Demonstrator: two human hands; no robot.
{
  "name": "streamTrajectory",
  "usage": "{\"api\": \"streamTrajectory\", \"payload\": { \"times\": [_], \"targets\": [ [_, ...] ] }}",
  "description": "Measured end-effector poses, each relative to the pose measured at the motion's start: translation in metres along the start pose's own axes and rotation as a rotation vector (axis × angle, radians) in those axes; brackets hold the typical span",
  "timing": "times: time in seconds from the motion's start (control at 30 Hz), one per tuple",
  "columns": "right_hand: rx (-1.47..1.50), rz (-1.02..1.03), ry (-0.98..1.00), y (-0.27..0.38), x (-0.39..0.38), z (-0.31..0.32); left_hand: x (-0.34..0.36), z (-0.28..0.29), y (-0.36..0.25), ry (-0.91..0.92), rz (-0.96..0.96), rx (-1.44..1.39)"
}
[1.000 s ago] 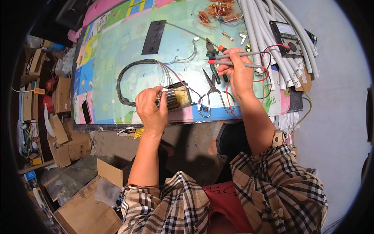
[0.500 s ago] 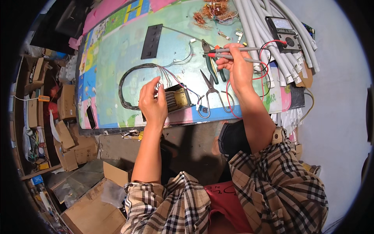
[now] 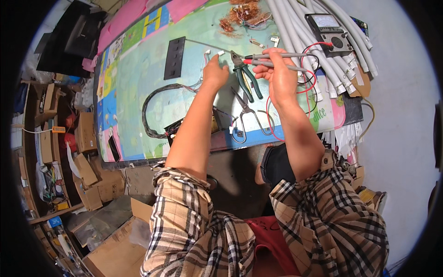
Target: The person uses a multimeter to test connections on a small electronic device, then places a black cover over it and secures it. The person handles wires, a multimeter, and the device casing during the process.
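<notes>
My right hand (image 3: 282, 81) grips two test probes (image 3: 272, 63) side by side, one red-tipped and one black-tipped, pointing left. Their red and black leads run to an analog multimeter (image 3: 334, 39). My left hand (image 3: 214, 75) is stretched over the table, thumb and index finger apart, the index fingertip close to a small white connector (image 3: 221, 53); whether they touch I cannot tell. Another white connector (image 3: 207, 52) sits on thin wires beside it. A black-sleeved cable (image 3: 146, 108) loops toward an open metal box (image 3: 215, 124), mostly hidden under my left forearm.
Green-handled pliers (image 3: 247, 81) and scissors (image 3: 246, 110) lie between my arms. A black strip (image 3: 175, 57) lies farther left. Copper wire scraps (image 3: 242, 18) are at the back, with grey tubes (image 3: 295, 32) at right. A phone-like black slab (image 3: 114, 147) lies near the left corner.
My left hand has moved from the metal box forward and right to the white connectors. My right hand keeps holding the probes. The view has shifted slightly.
</notes>
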State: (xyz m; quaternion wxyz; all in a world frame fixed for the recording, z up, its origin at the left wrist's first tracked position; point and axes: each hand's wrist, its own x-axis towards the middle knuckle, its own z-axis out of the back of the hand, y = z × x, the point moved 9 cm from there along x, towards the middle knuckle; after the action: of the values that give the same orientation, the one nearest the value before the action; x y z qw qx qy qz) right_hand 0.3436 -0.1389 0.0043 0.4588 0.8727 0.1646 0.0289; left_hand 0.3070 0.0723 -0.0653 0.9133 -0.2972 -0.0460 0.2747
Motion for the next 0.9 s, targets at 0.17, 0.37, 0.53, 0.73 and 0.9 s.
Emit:
{"api": "streamTrajectory", "payload": {
  "times": [0.17,0.37,0.53,0.73,0.9],
  "targets": [
    [0.037,-0.012,-0.002,0.000,0.001,0.002,0.008,-0.023,0.033,-0.011,0.159,-0.021],
    [0.054,0.011,-0.028,0.007,0.007,0.012,-0.002,0.009,0.012,0.136,0.243,-0.534],
    [0.051,-0.006,-0.018,0.006,0.004,0.007,-0.032,0.050,-0.013,0.130,0.144,-0.796],
    [-0.021,-0.014,0.117,-0.001,-0.013,-0.014,-0.055,0.052,-0.002,0.181,0.080,-1.096],
    [-0.052,-0.014,0.221,-0.009,-0.023,-0.033,-0.059,0.050,0.015,0.248,0.079,-1.436]
  ]
}}
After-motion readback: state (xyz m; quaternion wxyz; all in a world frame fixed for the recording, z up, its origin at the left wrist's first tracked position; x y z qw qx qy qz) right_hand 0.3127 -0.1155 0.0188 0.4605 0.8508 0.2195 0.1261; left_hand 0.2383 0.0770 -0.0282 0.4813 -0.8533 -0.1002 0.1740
